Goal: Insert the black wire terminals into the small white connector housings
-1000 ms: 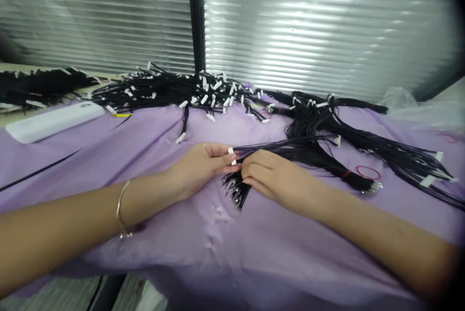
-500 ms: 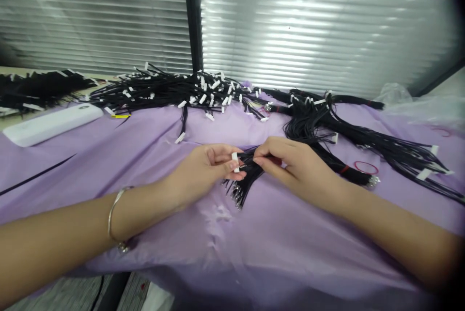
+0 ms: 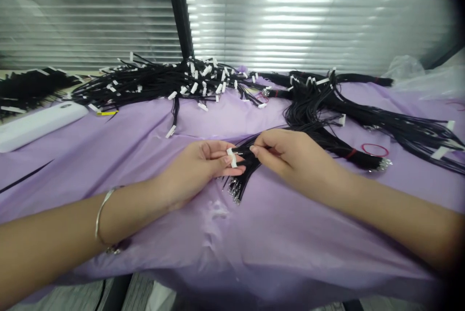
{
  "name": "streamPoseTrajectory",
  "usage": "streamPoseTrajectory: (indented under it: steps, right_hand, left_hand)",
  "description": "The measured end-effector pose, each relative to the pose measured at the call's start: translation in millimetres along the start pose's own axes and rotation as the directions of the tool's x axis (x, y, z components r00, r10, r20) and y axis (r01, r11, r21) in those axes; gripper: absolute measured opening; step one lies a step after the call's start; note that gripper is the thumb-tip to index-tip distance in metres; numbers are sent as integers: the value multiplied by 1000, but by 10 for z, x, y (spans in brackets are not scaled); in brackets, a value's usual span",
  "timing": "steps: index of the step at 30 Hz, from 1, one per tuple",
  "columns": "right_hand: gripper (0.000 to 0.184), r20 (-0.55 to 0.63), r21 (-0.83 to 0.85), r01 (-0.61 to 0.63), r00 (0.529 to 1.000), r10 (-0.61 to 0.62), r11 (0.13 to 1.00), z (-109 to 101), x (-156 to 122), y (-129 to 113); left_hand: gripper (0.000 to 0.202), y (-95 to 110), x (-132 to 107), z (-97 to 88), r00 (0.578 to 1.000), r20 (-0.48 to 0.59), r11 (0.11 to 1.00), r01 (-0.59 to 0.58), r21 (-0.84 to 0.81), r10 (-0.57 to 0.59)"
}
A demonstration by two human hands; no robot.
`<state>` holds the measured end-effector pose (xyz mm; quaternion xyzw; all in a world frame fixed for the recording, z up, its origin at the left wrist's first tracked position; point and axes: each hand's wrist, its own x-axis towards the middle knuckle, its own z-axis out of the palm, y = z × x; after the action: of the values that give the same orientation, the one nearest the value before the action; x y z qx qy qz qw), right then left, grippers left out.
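My left hand [image 3: 212, 161] pinches a small white connector [image 3: 231, 158] between thumb and fingers. Just to its right, my right hand [image 3: 281, 153] is closed in a pinch on a thin black wire with a metal tip [image 3: 239, 153], which points at the connector. Whether the tip is inside the connector I cannot tell. Beneath both hands lies a bundle of black wires [image 3: 244, 178], its silvery terminal ends fanned out toward me. Part of that bundle is hidden by my right hand.
Behind my hands a heap of black cables with white connectors [image 3: 196, 83] spans the purple cloth [image 3: 290, 243]. A tied wire bundle [image 3: 366, 160] and a red rubber band [image 3: 375, 149] lie at right. A white elongated case [image 3: 43, 124] rests at left, near a yellow strip [image 3: 107, 113].
The metal tip of the wire in my right hand now shows beside the connector. Both hands keep their pinch, and the whole view has shifted slightly.
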<state>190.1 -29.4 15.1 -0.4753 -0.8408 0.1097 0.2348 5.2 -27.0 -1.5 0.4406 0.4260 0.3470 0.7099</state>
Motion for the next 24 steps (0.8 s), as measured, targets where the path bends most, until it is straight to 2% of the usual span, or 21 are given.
streamPoseTrajectory:
  steps: [15,24]
  right_hand:
    - [14,-32,-30,108,994,-109,994,33,7,17]
    - [16,-39,-17,86,995,-86,996,70,-4,-1]
  left_hand:
    - [12,-15,10,-24,1000,28,999,-5,39,4]
    - [13,-9,6,-19,1000,26,997,-9,78,7]
